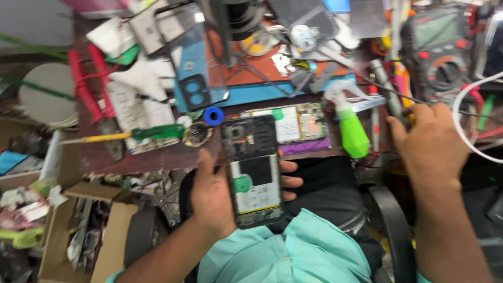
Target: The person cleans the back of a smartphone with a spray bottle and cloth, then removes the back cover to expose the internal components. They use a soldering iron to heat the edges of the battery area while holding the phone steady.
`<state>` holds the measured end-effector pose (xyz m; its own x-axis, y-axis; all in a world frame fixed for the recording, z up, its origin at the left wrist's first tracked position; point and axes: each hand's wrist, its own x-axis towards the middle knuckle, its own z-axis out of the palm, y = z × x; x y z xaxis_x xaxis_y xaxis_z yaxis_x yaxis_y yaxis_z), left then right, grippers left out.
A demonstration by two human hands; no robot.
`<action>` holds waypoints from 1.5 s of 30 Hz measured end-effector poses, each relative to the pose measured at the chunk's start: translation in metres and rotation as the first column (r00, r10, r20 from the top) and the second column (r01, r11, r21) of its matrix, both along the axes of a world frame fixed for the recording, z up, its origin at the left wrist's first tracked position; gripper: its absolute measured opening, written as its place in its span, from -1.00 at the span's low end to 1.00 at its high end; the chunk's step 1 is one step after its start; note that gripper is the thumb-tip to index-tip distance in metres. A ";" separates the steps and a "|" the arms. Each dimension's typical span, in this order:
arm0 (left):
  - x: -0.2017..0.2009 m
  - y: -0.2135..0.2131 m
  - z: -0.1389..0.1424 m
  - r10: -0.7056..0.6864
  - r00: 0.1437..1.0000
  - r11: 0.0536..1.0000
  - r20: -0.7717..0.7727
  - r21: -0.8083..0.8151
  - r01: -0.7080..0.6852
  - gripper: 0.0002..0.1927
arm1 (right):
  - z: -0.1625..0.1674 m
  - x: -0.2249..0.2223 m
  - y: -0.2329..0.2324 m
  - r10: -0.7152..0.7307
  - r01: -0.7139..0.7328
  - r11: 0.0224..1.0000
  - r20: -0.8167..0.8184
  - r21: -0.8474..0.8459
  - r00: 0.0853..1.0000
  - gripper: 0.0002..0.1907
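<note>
Cluttered repair bench (157,157), left hand (215,196) grip around opened phone (252,170), right hand (432,144) grip unclear among tools

An opened black phone (252,172), back cover off and circuitry exposed, held upright above the lap.

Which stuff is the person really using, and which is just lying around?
Using:
left hand holding the opened phone
right hand reaching among tools by the multimeter

Lying around:
green spray bottle
blue ring
red pliers
cardboard box
</note>
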<state>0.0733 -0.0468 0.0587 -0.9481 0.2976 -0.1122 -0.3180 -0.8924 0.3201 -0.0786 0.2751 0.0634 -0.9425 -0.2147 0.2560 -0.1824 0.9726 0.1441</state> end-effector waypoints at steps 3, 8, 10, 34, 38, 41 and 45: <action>0.000 -0.001 -0.004 0.015 1.000 0.999 0.015 -0.035 -0.014 0.12 | -0.013 0.003 0.014 0.010 -0.011 1.000 0.040 0.013 0.999 -0.66; -0.001 -0.002 -0.005 0.069 0.992 0.986 0.106 -0.156 -0.052 0.02 | -0.034 0.013 0.051 0.078 -0.082 0.983 0.029 0.167 0.997 -0.55; -0.003 -0.001 -0.004 0.067 0.992 0.992 0.107 -0.109 -0.056 0.04 | -0.039 0.013 0.062 0.087 -0.093 0.979 0.042 0.179 0.995 -0.54; 0.000 -0.008 0.011 0.162 0.979 0.977 -0.125 -0.117 -0.177 0.05 | 0.070 0.111 -0.066 0.762 0.313 -0.173 0.074 -0.934 0.643 -0.59; 0.001 -0.010 0.009 0.158 0.982 0.982 -0.104 -0.088 -0.167 0.07 | 0.064 0.110 -0.096 0.619 -0.033 -0.158 -0.125 -0.987 0.775 -0.51; 0.003 -0.012 0.007 0.152 0.982 0.985 -0.107 -0.064 -0.160 0.08 | 0.053 0.118 -0.100 0.577 -0.088 -0.105 -0.133 -0.991 0.806 -0.47; 0.003 -0.011 0.007 0.156 0.984 0.985 -0.089 -0.060 -0.161 0.10 | 0.050 0.124 -0.100 0.586 -0.085 -0.047 -0.096 -0.995 0.804 -0.47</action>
